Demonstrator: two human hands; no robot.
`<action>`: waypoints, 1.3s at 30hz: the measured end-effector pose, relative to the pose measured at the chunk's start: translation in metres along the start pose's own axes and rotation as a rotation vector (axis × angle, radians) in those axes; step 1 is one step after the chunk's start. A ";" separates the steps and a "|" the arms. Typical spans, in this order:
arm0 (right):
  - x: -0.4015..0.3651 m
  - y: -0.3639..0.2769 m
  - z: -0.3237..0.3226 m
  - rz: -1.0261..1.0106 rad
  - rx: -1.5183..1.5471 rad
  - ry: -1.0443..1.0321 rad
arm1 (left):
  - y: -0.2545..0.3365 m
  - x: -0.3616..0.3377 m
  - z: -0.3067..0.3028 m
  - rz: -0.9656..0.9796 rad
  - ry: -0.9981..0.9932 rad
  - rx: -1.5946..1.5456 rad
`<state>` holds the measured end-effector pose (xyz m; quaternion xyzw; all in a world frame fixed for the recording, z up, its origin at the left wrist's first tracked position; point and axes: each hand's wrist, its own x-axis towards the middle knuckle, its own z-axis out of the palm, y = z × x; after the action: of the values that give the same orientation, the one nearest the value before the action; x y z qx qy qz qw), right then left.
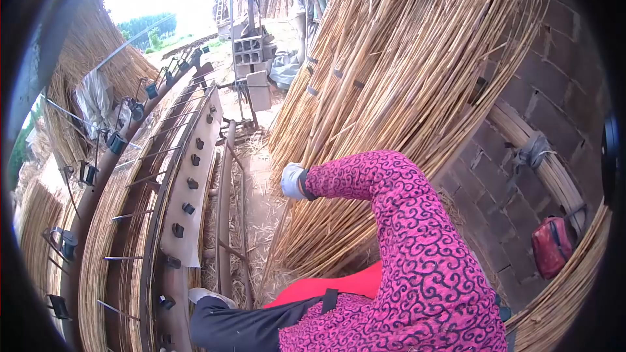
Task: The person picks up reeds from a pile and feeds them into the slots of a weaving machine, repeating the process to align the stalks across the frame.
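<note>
My right hand (293, 181), in a white glove at the end of a pink patterned sleeve, is closed at the left edge of a large leaning stack of dry reeds (391, 91). Its fingertips are mostly hidden against the stalks. My left hand (212, 296) is low in the view, in a pale glove beyond a dark sleeve cover. It lies beside the metal frame of a long machine (189, 234) with a row of black knobs, and its fingers are hidden. Reed stalks (98, 254) lie lengthwise along the machine, crossed by thin metal rods.
A brick wall (508, 202) stands on the right, with a tied pole bundle (538, 156) and a red bag (551, 248) against it. More reeds (567, 287) lie at the lower right. Hollow blocks (248, 51) are stacked ahead. Straw litters the ground (261, 221).
</note>
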<state>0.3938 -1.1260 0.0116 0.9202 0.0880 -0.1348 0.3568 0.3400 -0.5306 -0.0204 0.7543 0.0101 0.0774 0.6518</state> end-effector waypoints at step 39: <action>0.062 0.210 -0.105 0.632 1.527 1.004 | -0.013 0.040 0.147 0.206 -0.238 -0.136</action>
<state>0.5264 -1.2036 0.1992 0.8358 -0.1328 0.3554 -0.3970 0.3992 -0.6682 -0.0490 0.7093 -0.1496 0.0545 0.6867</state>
